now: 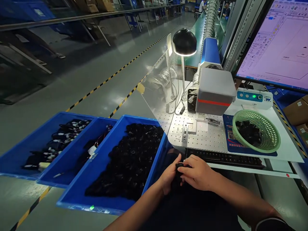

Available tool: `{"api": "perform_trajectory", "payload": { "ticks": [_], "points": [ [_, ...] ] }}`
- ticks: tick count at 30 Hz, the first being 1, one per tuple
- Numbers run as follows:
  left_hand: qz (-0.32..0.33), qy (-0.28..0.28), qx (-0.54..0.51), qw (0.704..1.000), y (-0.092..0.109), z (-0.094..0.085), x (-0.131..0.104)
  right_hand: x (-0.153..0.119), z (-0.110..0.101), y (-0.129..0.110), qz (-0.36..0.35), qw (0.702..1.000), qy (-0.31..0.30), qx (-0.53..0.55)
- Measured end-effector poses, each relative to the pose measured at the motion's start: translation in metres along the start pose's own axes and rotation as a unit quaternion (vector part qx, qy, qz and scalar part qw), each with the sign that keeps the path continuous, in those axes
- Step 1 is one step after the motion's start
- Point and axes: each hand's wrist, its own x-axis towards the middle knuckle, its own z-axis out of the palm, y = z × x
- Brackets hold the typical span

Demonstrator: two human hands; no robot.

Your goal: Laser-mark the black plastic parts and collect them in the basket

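My left fingers (pixel 177 159) were grasping a small black part (pixel 180 165); my right fingers (pixel 189 171) gripped it too, from the right. The part sat between both sets of fingers, mostly covered, so I could not tell its full shape. A black keyboard (pixel 223 158) lay just beyond my fingers, with the perforated surface (pixel 207 138) behind it. Beyond and to their right, a light-green plastic basket (pixel 276 142) held black pieces (pixel 249 133). Left of my fingers, a blue bin (pixel 96 208) contained a large heap of black parts (pixel 134 160).
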Motion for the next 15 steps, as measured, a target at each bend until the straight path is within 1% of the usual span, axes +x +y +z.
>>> {"api": "perform_trajectory", "payload": {
  "ticks": [4,7,9,11,13,15],
  "points": [
    [-0.008,0.019,-0.002,1.0,-0.004,0.005,-0.003,-0.001,0.01,0.001,-0.006,1.0,0.004,0.009],
    [-0.006,0.012,-0.022,1.0,-0.004,0.002,-0.004,-0.001,0.01,0.014,0.001,0.999,0.038,0.027],
    [0.005,0.006,-0.045,0.999,0.0,-0.006,-0.005,0.001,0.005,0.037,0.046,0.995,0.09,0.022],
    [0.032,0.022,-0.084,0.996,0.008,-0.02,-0.007,0.004,-0.003,0.071,0.128,0.98,0.154,-0.014],
    [0.079,0.077,-0.146,0.983,0.019,-0.041,-0.012,0.007,-0.01,0.109,0.215,0.953,0.206,-0.064],
    [0.125,0.157,-0.223,0.954,0.03,-0.066,-0.018,0.011,-0.014,0.143,0.272,0.932,0.221,-0.09]
  ]
}}
